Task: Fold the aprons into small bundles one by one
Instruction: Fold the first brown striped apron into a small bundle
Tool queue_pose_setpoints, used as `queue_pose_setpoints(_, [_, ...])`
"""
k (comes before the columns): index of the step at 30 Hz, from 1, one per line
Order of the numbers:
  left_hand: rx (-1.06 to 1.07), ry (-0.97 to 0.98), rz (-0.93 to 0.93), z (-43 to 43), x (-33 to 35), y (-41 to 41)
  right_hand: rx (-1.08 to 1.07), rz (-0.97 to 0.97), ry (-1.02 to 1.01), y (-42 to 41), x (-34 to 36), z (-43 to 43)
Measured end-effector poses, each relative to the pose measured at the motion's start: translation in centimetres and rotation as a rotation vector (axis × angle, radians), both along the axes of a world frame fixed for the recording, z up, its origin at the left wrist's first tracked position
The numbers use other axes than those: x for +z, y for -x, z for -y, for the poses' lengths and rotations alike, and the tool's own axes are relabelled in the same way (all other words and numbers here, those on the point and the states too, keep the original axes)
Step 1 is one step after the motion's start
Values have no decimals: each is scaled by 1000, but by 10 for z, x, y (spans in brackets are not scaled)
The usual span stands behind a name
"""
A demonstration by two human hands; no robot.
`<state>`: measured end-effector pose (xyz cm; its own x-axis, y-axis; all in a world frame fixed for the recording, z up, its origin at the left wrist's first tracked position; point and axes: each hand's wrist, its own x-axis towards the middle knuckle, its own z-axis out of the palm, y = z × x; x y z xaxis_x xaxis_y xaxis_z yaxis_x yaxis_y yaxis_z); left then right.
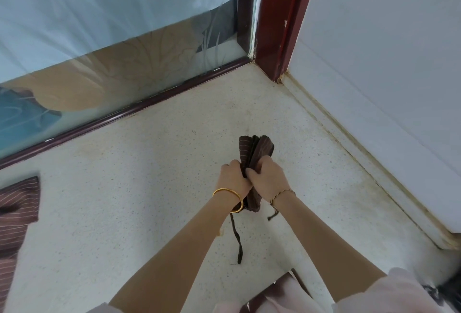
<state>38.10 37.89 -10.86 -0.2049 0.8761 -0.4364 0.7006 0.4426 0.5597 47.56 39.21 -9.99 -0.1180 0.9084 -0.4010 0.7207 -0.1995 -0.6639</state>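
Note:
A dark brown pinstriped apron [255, 149] is rolled into a narrow bundle above the speckled counter [149, 188]. My left hand [233, 175] grips the bundle from the left and my right hand [268, 178] grips it from the right, fingers curled round the cloth. The bundle's upper end sticks out past my fingers. Its lower end shows between my wrists, and a dark strap [237, 238] hangs down from it to the counter. A second striped apron [17, 208] lies spread at the left edge of the counter.
A frosted glass panel [112, 63] with a dark red frame borders the counter at the back. A red post [277, 21] and a white wall [386, 63] close the right side. Dark cloth shows at the bottom edge near my body.

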Motion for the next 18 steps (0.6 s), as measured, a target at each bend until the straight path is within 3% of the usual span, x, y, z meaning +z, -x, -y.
queue_pose_setpoints(4, [-194,161,142,-3,5,3,-40,-75,98,-9,-5,0])
queue_pose_setpoints(8, [-343,248,94,-1,14,10,77,-60,85,-16,-9,2])
queue_pose_setpoints(18, [-411,55,-14,-2,48,13,229,-49,-91,-11,-10,9])
